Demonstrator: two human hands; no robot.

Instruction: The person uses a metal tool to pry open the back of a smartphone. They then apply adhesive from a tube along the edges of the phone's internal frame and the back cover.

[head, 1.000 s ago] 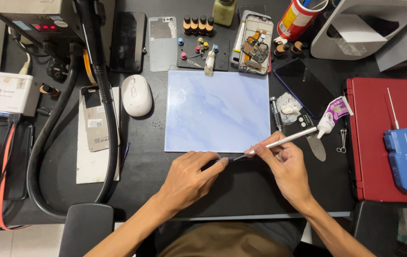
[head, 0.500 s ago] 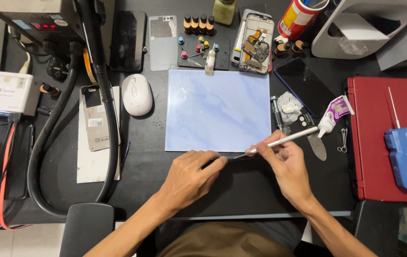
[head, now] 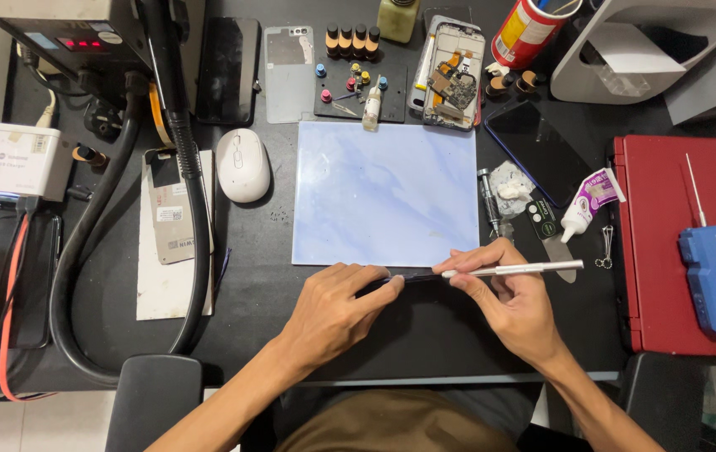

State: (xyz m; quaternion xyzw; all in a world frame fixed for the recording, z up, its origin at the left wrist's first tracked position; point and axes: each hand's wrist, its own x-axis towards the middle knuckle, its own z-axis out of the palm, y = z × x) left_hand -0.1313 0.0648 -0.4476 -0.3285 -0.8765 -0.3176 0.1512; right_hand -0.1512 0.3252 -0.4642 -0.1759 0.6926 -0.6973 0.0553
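Just below mat (head: 385, 201) edge: hands (head: 337, 311).

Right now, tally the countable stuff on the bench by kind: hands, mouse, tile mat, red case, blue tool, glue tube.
Hands: 2 (left hand, right hand holding a silver tool)
White mouse: 1
Blue marbled tile mat: 1
Red case: 1
Blue tool: 1
Glue tube: 1
Total: 7
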